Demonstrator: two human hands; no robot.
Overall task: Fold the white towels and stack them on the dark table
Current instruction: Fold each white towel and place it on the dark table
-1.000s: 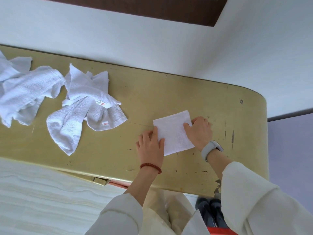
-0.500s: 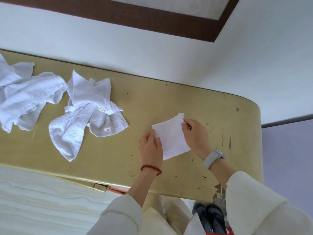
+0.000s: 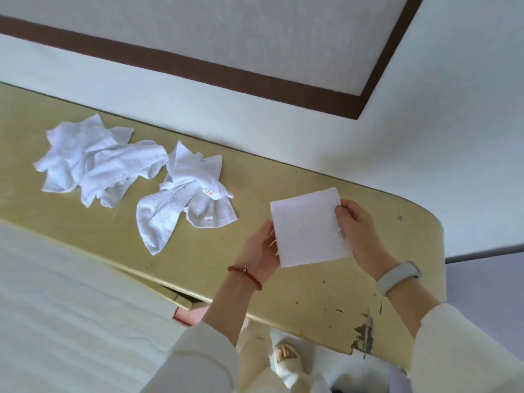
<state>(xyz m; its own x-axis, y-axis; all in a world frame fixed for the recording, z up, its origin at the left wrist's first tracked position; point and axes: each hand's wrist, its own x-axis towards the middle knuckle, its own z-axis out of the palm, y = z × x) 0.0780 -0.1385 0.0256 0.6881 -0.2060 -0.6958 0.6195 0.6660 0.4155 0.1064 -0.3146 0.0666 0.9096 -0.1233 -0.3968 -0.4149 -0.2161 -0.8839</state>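
A small folded white towel is held up above the gold-coloured table. My left hand grips its left edge and my right hand grips its right edge, where a small label shows. Two crumpled white towels lie on the table to the left: one near the middle with a red-printed label, another farther left.
A white bed fills the lower left, right against the table's near edge. A white wall with a brown trim band runs behind the table. The table's right end is rounded, with chipped paint at the front corner. My feet show below.
The folded towel lay flat on the table under both hands; now both hands have lifted it off the surface. The camera view has shifted, so more of the left towels shows.
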